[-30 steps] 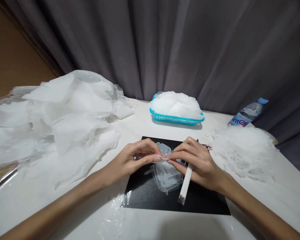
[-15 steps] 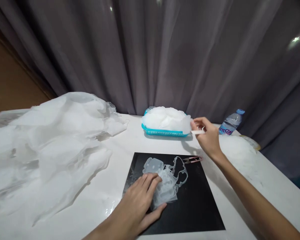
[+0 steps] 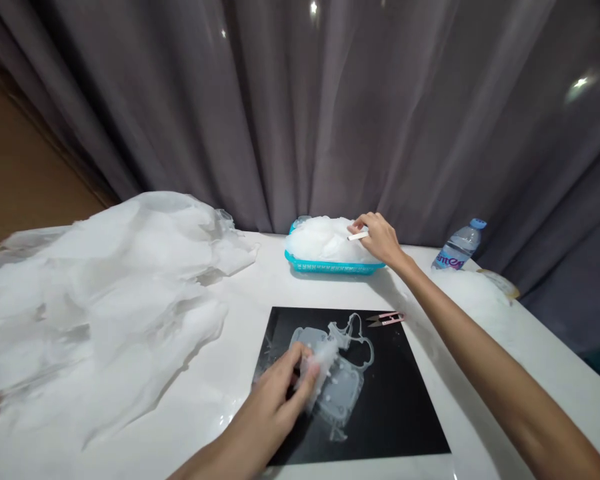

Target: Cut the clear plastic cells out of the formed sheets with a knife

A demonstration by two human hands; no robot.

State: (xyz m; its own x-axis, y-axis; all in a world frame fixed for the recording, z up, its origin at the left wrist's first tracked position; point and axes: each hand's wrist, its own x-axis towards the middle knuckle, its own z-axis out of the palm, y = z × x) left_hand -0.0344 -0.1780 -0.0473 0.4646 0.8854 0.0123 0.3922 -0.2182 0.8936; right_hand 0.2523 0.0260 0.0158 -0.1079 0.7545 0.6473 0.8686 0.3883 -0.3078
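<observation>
My left hand (image 3: 283, 393) pinches a bunched, sheer white piece (image 3: 323, 373) just over a black mat (image 3: 395, 407). Beneath it on the mat lie a translucent flat piece with small white dots (image 3: 341, 393) and a thin, looped cut-out scrap (image 3: 365, 350). My right hand (image 3: 377, 237) is at the right side of a turquoise basket (image 3: 330, 268) heaped with soft white material (image 3: 317, 239). A slim white stick (image 3: 358, 236) is gripped in its fingers, whose tips are close to the heap; whether they touch it I cannot tell.
Pink-handled thread snips (image 3: 387, 319) lie at the mat's upper right corner. Crumpled white sheets (image 3: 140, 267) cover the table's left side. A water bottle (image 3: 460, 247) leans at the right behind a white fluffy pile (image 3: 473, 297). A grey curtain (image 3: 300, 120) hangs behind.
My right hand has moved left and farther over the basket with the stick. My left hand, which lay on the sheer pieces, now lifts a bunched one, uncovering the dotted piece.
</observation>
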